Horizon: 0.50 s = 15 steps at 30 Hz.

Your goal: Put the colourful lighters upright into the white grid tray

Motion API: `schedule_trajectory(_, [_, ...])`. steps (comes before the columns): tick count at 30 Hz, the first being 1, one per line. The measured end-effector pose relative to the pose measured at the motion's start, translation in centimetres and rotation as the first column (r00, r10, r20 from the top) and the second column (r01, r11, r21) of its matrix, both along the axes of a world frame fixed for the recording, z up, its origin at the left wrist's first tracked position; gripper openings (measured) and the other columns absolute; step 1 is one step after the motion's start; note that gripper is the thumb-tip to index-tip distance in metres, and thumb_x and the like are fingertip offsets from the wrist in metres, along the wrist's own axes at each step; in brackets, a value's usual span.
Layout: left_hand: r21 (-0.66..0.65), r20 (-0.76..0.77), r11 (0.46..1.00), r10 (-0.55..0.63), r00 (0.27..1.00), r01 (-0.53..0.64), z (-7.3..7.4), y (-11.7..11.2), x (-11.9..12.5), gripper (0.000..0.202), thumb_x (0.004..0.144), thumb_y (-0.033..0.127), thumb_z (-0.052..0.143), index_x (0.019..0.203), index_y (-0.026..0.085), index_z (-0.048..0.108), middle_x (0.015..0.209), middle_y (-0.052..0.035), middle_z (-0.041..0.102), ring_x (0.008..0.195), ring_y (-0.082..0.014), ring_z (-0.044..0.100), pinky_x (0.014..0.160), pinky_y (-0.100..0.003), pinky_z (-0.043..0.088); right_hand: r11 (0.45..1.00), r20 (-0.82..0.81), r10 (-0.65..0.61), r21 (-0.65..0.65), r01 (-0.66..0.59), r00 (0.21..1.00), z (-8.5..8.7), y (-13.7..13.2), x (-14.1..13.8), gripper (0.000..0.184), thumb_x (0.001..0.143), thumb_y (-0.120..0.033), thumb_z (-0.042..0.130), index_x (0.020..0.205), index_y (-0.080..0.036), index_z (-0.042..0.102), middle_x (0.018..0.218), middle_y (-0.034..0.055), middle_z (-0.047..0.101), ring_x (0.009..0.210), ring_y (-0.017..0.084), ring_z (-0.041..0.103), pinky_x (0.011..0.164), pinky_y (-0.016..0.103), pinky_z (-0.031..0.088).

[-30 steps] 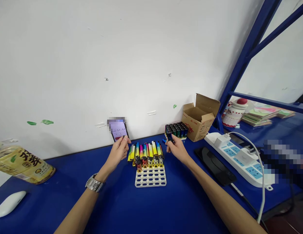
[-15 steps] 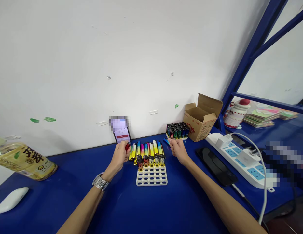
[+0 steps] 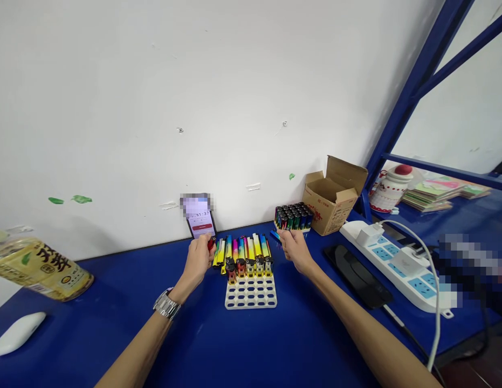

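My left hand (image 3: 199, 256) is closed around a small red lighter (image 3: 211, 243), left of a row of shiny multicoloured lighter-shaped pieces (image 3: 242, 247) lying on the blue table. On the other side, my right hand (image 3: 293, 248) pinches a shiny blue slim piece (image 3: 276, 235); most of it is hidden by the fingers. Between the forearms lies a white tray (image 3: 251, 303) with rows of oval holes. Several lighters (image 3: 249, 266) with dark tops stand upright in its far row. Behind my right hand, a second tray holds a dense block of dark-topped lighters (image 3: 293, 216).
An open cardboard box (image 3: 329, 207) stands by the wall. A phone (image 3: 202, 226) leans on the wall; another phone (image 3: 358, 276) lies right, beside a power strip (image 3: 392, 264) with cables. At left are a drink bottle (image 3: 44, 267) and a white mouse (image 3: 18, 334).
Both hands stay almost where they were, still closed on their pieces. The whole view has shifted very slightly.
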<state>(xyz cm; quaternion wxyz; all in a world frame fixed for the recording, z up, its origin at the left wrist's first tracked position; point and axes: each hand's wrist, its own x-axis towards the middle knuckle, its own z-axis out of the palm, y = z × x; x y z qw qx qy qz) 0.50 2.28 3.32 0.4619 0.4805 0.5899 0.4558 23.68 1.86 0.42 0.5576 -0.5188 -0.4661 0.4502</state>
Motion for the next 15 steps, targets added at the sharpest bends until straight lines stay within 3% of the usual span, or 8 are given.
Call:
schedule_trajectory(11, [0.076,-0.156,0.997,0.017,0.988,-0.005,-0.3,0.0,-0.4,0.044,0.082,0.045,0.032,0.044,0.023,0.030,0.037,0.0056,0.023,0.033,-0.0077,0.021,0.036,-0.023,0.016,0.998,-0.036,-0.009,-0.064,0.007,0.999,0.3,-0.1,-0.1,0.033,0.073,-0.038,0.049,0.053,-0.024,0.027,0.041,-0.0104,0.019,0.034,0.005,0.014,0.030,0.021,0.012])
schedule_trajectory(15, [0.072,-0.095,0.992,-0.097,0.991,0.104,0.8,-0.3,-0.2,0.052,0.086,0.058,0.029,0.051,0.021,0.040,0.039,0.0063,0.027,0.036,-0.0084,0.026,0.038,-0.023,0.022,0.999,0.059,-0.022,0.030,0.020,0.998,0.0,0.1,0.4,0.037,0.077,-0.041,0.051,0.054,-0.024,0.029,0.042,-0.0094,0.021,0.036,0.006,0.018,0.033,0.022,0.016])
